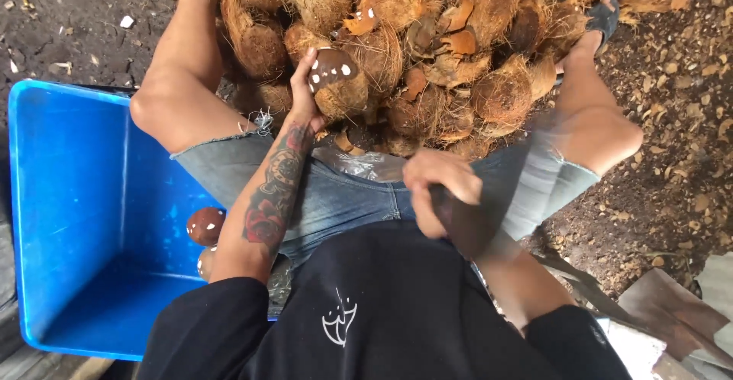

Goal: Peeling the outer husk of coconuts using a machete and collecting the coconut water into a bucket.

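A partly husked coconut [336, 82], brown shell flecked white with fibre clinging below, is gripped by the curled left hand [304, 97] against the far husk pile [427, 51]. A blurred blade handle [450, 216] is clenched in the right hand [437, 189], nearer the body.

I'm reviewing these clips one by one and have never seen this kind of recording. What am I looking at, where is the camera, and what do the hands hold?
There is no machine here. One camera on a seated person's head looks straight down. The left hand grips a partly husked coconut over a pile of coconuts and husks on the dirt ground between the legs. The right hand is closed around a dark, motion-blurred tool handle; I cannot tell its kind. Beside the left leg stands a blue tub with cleaned brown coconuts inside.
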